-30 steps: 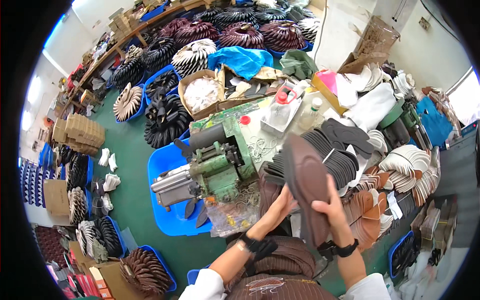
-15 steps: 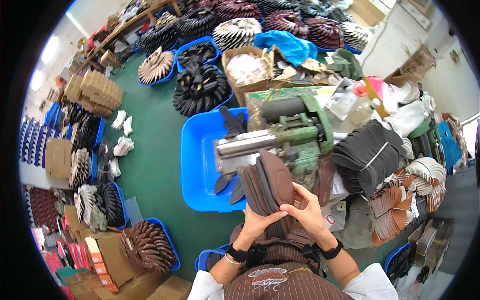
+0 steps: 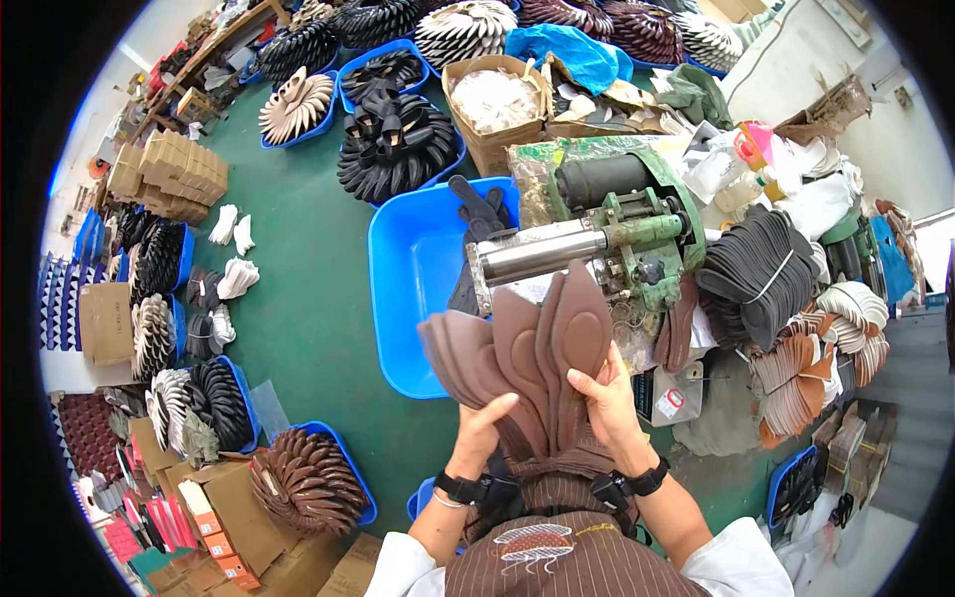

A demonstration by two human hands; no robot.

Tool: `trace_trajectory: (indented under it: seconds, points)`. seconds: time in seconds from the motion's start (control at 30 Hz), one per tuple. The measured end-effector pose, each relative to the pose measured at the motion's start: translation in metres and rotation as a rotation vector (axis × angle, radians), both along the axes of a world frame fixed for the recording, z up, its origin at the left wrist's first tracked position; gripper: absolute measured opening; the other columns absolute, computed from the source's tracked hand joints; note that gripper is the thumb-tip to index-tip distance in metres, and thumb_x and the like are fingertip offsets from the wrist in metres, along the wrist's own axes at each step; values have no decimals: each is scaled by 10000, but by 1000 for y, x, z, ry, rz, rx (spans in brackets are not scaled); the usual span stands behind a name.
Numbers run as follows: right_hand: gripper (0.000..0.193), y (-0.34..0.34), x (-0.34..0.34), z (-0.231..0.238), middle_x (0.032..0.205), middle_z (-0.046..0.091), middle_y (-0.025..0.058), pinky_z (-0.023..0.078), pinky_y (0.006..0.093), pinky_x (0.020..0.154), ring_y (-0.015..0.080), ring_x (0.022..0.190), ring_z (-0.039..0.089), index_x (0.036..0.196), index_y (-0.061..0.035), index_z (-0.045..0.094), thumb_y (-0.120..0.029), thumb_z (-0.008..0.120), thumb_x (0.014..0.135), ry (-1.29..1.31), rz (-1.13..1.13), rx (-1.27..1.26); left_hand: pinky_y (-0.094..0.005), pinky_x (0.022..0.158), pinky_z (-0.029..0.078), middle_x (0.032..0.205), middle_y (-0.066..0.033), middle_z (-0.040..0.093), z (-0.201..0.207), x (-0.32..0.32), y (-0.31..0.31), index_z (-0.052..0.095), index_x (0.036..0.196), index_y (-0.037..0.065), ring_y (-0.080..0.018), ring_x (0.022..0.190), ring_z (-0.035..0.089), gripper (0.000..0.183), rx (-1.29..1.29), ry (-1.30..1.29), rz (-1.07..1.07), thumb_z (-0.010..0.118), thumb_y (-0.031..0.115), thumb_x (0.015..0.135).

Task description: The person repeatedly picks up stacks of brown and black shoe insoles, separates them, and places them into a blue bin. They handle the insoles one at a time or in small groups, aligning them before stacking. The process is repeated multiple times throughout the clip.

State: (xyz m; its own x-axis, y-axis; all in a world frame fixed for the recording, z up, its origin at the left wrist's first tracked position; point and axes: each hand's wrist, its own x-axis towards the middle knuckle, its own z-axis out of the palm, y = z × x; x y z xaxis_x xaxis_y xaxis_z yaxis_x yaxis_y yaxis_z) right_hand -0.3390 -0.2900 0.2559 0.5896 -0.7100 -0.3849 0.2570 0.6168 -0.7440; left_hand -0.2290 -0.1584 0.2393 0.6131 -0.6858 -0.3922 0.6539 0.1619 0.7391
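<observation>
A bunch of brown shoe insoles (image 3: 517, 348) is fanned out in front of my body, toes upward. My left hand (image 3: 481, 430) grips the left side of the bunch low down, thumb across the front. On the other side, my right hand (image 3: 609, 403) is closed on the rightmost insoles, its thumb on the padded face. Most of my fingers are hidden behind the bunch. Just beyond stands a green machine (image 3: 637, 234) with a shiny metal roller (image 3: 542, 254). A blue tub (image 3: 383, 289) with a few dark insoles sits left of it.
A tied stack of black insoles (image 3: 758, 284) lies right of the machine, with brown and white bundles (image 3: 791, 378) nearer. A carton of white pieces (image 3: 494, 139) stands behind. Tubs of insoles line the floor; a brown insole coil (image 3: 308, 483) is at lower left.
The insoles went from a compact stack to a spread fan, and my hands moved apart. The view has shifted slightly, so the machine appears farther right.
</observation>
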Motion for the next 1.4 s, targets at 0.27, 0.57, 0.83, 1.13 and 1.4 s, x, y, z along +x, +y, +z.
trace_trajectory:
  seconds: [0.27,0.57,0.83,1.13,1.4]
  points:
    - [512,-5,-18,-66,1198,568,84,403,311,978,174,1116,526,1252,4,485,58,662,775,248,-109,-272,-465,841,497,1317,-217,446,-16,55,38,310,1360,-23,-342,1062,553,803,-165,179,-10,631,345,723]
    - [545,-12,10,-45,1242,537,99,394,304,976,175,1128,510,1305,16,416,45,641,810,155,-67,-481,-471,947,441,1192,-210,544,-33,49,60,400,1283,-61,-351,1072,553,688,-77,268,6,622,232,702]
    - [359,-30,33,-47,1125,612,88,429,284,920,134,1035,554,1171,55,540,-2,640,831,143,104,-446,-401,949,451,1159,-133,571,-25,38,47,453,1248,-8,-267,1070,565,549,-31,270,-12,623,29,728]
    - [227,-28,25,-73,879,663,75,530,273,673,127,755,638,1033,38,589,-138,610,892,318,126,-219,-341,932,439,1150,-103,583,-15,30,29,503,1211,-8,-208,1056,563,509,15,157,-134,672,34,732]
    - [130,14,17,-28,777,599,-38,416,201,566,22,665,507,946,-37,586,-142,634,886,473,259,-127,-330,947,424,1170,-84,572,-20,23,14,504,1227,2,-188,1075,543,532,118,3,-134,722,24,743]
